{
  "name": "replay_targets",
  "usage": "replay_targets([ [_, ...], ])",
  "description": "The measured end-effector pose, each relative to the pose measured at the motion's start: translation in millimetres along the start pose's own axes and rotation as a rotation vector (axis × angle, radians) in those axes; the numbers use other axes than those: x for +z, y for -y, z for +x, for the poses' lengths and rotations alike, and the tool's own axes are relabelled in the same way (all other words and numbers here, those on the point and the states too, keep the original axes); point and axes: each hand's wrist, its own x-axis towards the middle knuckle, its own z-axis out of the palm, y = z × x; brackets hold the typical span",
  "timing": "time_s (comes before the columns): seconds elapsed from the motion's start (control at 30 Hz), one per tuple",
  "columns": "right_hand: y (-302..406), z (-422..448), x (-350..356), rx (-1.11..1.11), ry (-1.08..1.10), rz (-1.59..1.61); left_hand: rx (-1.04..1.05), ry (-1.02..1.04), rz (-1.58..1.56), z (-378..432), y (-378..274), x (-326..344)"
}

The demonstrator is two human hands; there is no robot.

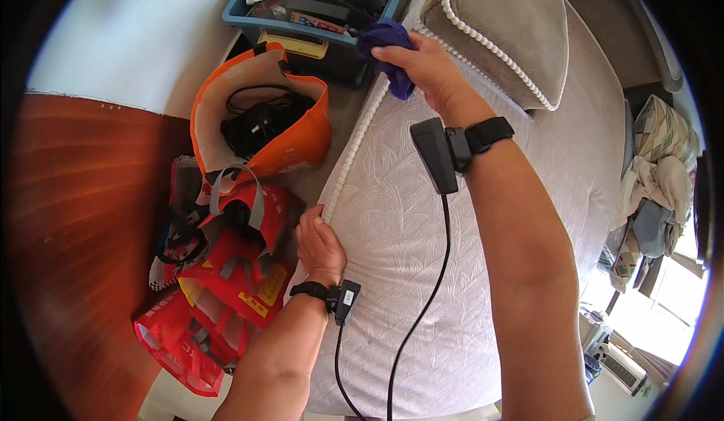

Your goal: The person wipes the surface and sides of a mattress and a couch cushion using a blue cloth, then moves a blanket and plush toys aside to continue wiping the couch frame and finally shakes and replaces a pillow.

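My right hand (432, 70) grips a bunched dark purple cloth (390, 53) at the top centre, by the corner of a blue plastic bin (322, 34). Below it, my left hand (320, 247) rests on the beaded edge of a pale patterned sofa cover (396, 206); it holds nothing that I can see. Each wrist bears a black strap with a black device and a cable. A grey-brown cushion (509, 31) with white pompom trim lies on the sofa, right of the cloth.
Left of the sofa stand an orange bag (305, 132) with black items inside and several red bags (226, 285) with grey handles. A reddish-brown wooden panel (85, 223) is at the far left. Crumpled fabrics (656, 189) lie at the right, near a bright window.
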Motion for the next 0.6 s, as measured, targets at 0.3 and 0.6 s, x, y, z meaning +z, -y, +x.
replay_targets([
  [0.3, -9.0, -34.6, 12.6, -0.156, 0.044, -0.598, 0.055, -0.019, -0.015, 0.7, 0.0, 6.1],
  [0.6, -2.1, -188.9, 71.3, 0.2, 0.23, 0.233, 0.028, -0.017, -0.083, 0.7, -2.9, -10.8],
])
